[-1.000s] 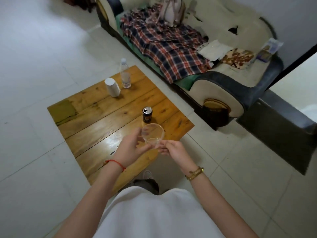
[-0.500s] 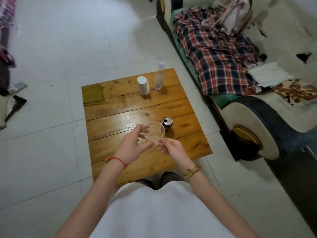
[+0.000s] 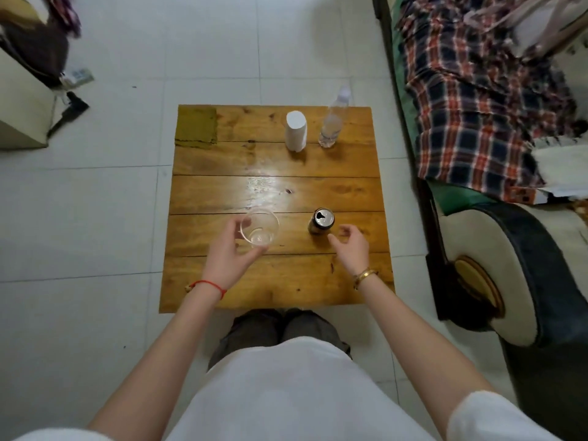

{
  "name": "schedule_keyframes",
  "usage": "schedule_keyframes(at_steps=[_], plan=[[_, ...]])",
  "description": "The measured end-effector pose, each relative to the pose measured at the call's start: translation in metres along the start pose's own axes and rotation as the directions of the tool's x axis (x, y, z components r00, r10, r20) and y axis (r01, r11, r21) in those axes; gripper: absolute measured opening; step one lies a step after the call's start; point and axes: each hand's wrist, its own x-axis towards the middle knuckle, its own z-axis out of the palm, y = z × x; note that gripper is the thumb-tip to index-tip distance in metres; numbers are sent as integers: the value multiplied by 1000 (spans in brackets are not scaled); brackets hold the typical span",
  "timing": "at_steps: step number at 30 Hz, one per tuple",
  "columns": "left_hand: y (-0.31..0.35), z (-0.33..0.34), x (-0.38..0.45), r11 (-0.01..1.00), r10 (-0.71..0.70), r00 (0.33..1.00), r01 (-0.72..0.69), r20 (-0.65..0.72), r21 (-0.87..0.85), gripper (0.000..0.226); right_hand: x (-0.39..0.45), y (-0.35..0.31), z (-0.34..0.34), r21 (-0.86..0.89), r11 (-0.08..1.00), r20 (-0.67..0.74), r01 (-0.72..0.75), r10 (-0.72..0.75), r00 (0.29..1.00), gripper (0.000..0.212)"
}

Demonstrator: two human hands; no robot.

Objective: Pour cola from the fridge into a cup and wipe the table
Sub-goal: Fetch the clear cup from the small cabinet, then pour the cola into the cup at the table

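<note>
No brand or writing can be read on any item. The cola can (image 3: 321, 221) stands upright on the near right part of the wooden table (image 3: 350, 186), its tab opening already punched; contents not visible. The clear plastic cup (image 3: 260, 228) stands upright to the can's left and appears empty. The left hand (image 3: 229, 253) holds the cup, fingers curled round its near side. The right hand (image 3: 350, 246) hovers just beside the can, fingers loosely curled, holding nothing. At the far edge stand a white cylinder (image 3: 296, 131) and a clear water bottle (image 3: 332, 122), partly filled. A green cloth (image 3: 196, 125) lies flat at the far left corner.
</note>
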Motion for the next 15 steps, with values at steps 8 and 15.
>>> schedule_keyframes(at_steps=[8,15], plan=[[-52,39,36,996,-85,995,83,-49,-37,68,80,45,59,-119,993,-2,-24,24,1000,85],[-90,70,57,995,-101,993,100,-55,-27,69,112,74,97,-45,997,-123,61,-66,990,83]])
